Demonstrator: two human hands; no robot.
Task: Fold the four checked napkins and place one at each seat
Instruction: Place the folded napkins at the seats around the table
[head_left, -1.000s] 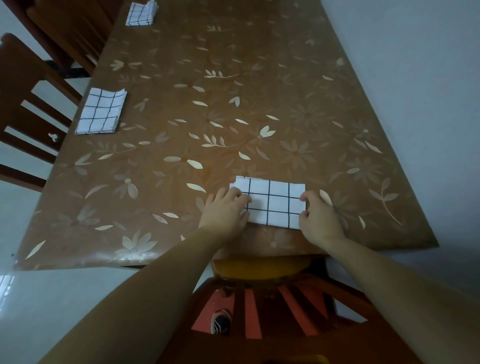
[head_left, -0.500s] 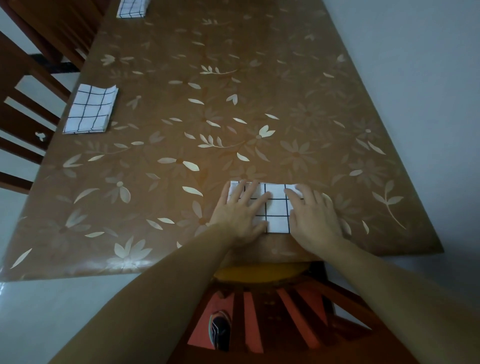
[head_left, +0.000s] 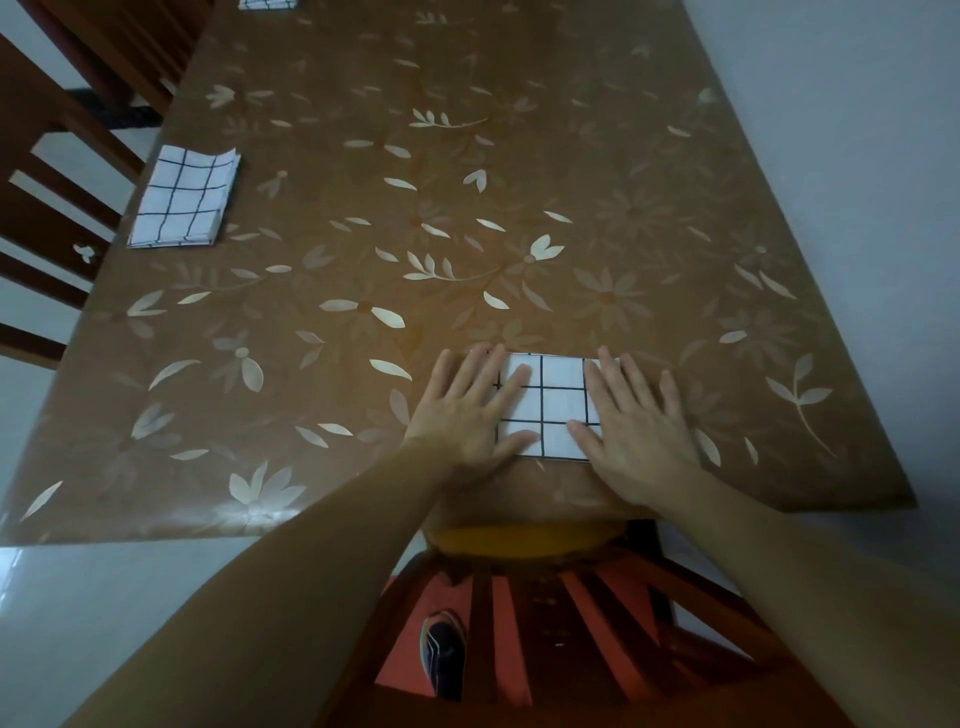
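- Left hand (head_left: 467, 410) first: what do we see of it?
- We see it flat, fingers straight and spread, pressing the left end of a folded checked napkin (head_left: 553, 405). Our right hand (head_left: 634, 431) lies the same way on the right end. Neither one grips anything.
- Where is that napkin?
- On the brown flowered table (head_left: 363, 322), just beyond the wooden chair (head_left: 545, 613) that stands below us, close to the table edge nearest that chair.
- Are other napkins in view?
- A second folded napkin (head_left: 182, 200) lies well to the left of that chair and farther off, at the table's left edge. A third napkin (head_left: 267, 4) shows partly at the top of the view, farthest from the chair. We see no fourth.
- How will the cloth handle?
- We judge it light, thin and soft. It keeps a crease only when pressed, and its layers may slide or spring open on the glossy table cover.
- Where should we take hold?
- Probably at the two short ends, pinching all layers together, so that the fold stays closed if we shift it.
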